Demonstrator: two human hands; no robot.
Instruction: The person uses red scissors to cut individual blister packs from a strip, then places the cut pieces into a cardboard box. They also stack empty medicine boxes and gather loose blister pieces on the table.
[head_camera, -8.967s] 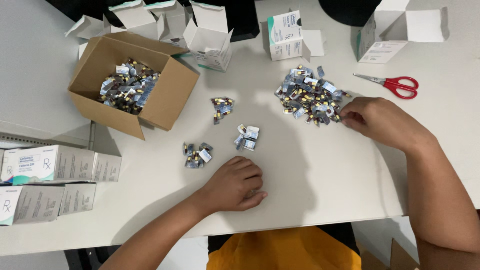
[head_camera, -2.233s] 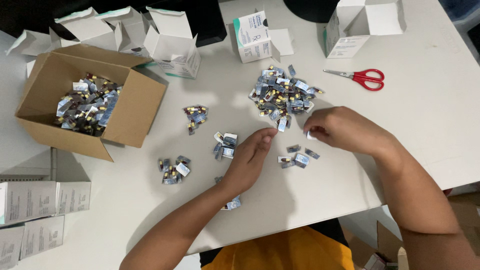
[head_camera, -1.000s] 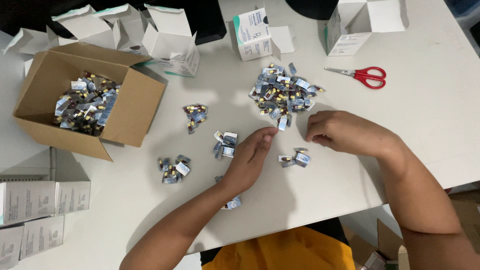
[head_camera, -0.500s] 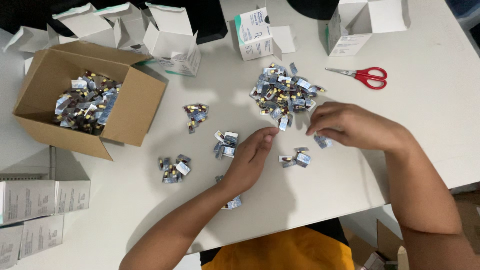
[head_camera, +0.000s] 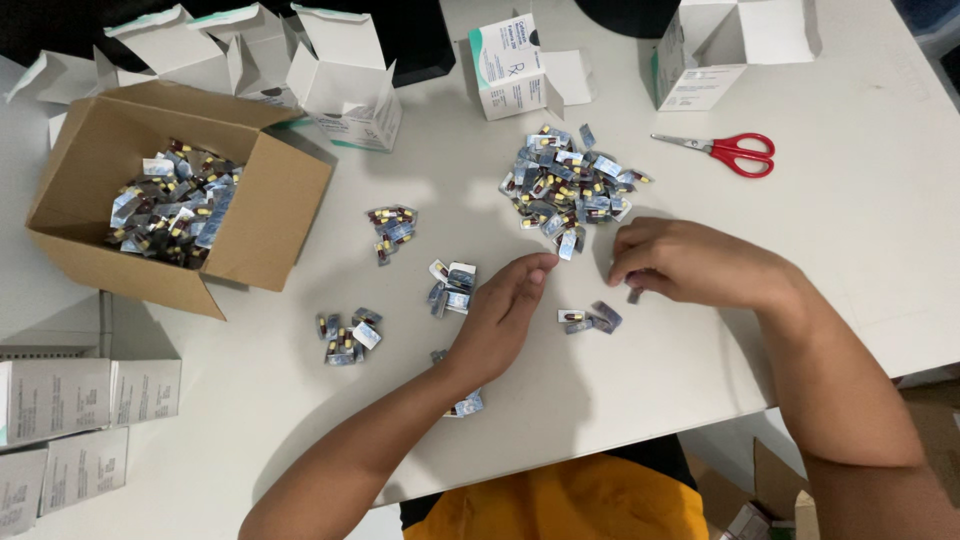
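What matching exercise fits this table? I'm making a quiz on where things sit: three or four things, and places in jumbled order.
Things:
1. scissors
2. cardboard box
3. big pile of capsule packets
4. stacked white cartons

Places:
A. left edge, near the person
B. far right, red handles
C. far left, open, packets inside
D. just beyond the right hand

Pairs: 1-B, 2-C, 3-D, 4-A

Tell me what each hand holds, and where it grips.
Right hand pinches a small packet by its top edge. Left hand rests on packets; no clear grip.
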